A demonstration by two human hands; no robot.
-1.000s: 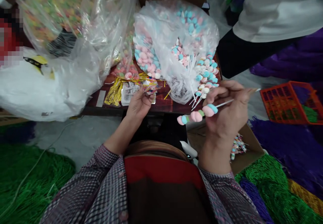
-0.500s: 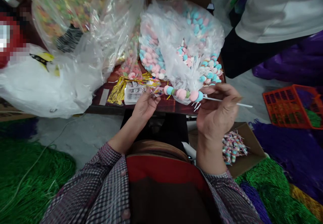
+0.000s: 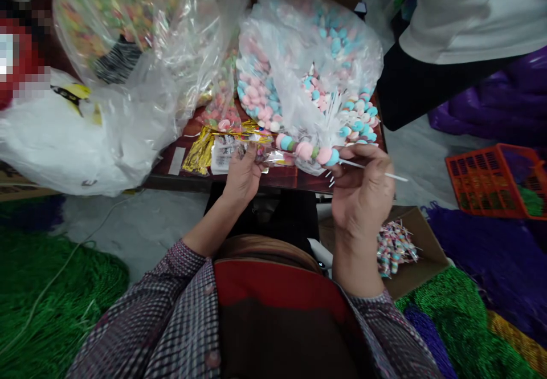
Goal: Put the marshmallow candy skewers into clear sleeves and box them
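1. At our far left, a stuffed white plastic bag (image 3: 55, 145) lies beside a big clear bag of green, orange and red sweets (image 3: 94, 3)
2. Next come gold ties (image 3: 197, 152), fanned out on the dark worktop (image 3: 290, 180) close to our left hand (image 3: 243, 179)
3. Our left fingers are pressed together, pinching a thin clear wrapper (image 3: 278, 157) near its left end; it stretches towards the sweets
4. Between our hands, above the worktop's front edge, is the candy stick (image 3: 304, 151), pink, blue and green pieces threaded in a row. Its candy end meets the wrapper, so we judge that the step in hand is sliding one into the other, though the clear film hides how far in it is
5. Our right hand (image 3: 363, 196) has its fingers pinching the bare white stick behind the sweets; moving it on calls for a light grip, the stick in line with the wrapper and the film's mouth kept from snagging
6. Behind lie more threaded sweets (image 3: 360, 119), and at our lower right an open cardboard box (image 3: 421, 253) holds many finished-looking sticks
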